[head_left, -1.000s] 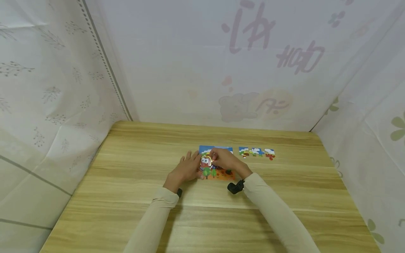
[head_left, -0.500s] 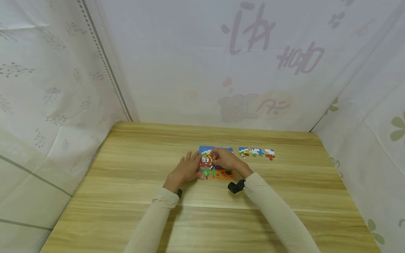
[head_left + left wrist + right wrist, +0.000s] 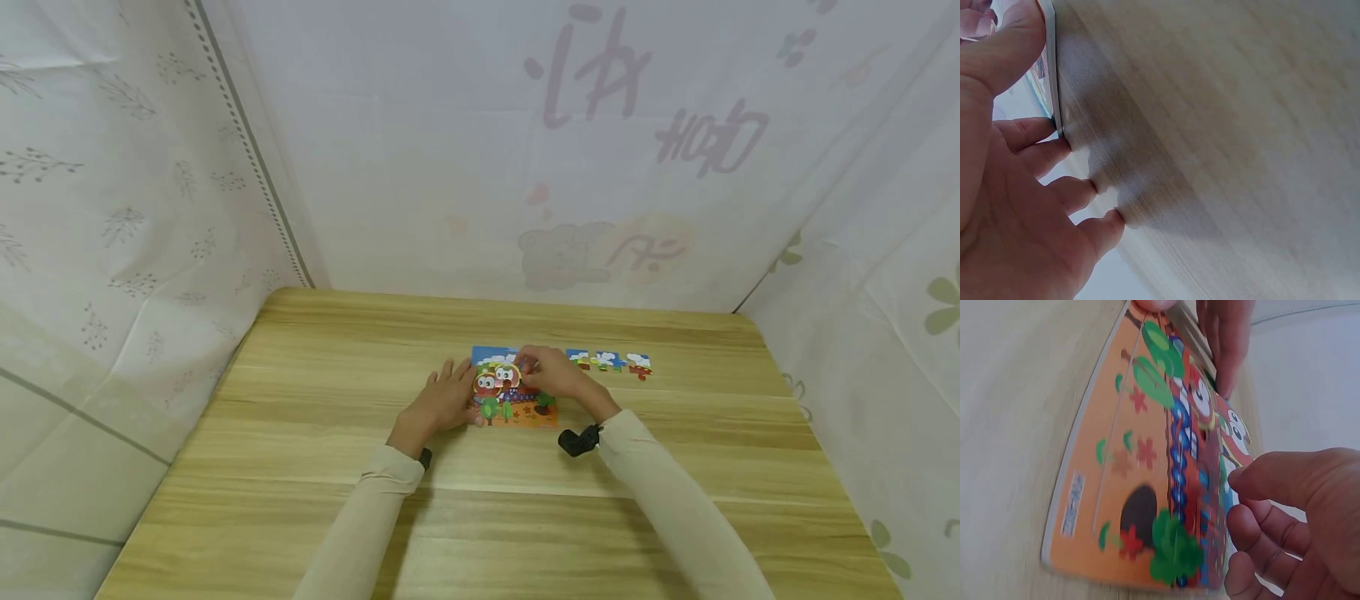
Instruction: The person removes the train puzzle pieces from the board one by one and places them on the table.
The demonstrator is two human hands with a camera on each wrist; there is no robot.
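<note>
A colourful jigsaw puzzle (image 3: 531,415) lies on the table, with a blue sky, a red train and an orange ground. My left hand (image 3: 442,402) rests at its left edge, fingers spread, the thumb (image 3: 1019,47) over the board's rim. Above the train my right hand (image 3: 557,373) pinches a puzzle piece (image 3: 507,376) with a round red cartoon face. In the right wrist view this face piece (image 3: 1234,430) stands tilted over the board, beside the thumb. Another red face (image 3: 486,383) shows on the board to its left. The fingers hide part of the puzzle's upper right.
Three loose puzzle pieces lie in a row right of the board: a left one (image 3: 577,357), a middle one (image 3: 607,361) and a right one (image 3: 640,364). The wooden table (image 3: 487,517) meets a pale printed cloth (image 3: 420,208) at its back edge.
My right hand has shifted right across the puzzle, and a second face piece now shows beside its fingertips. The left hand and the three loose pieces have stayed put.
</note>
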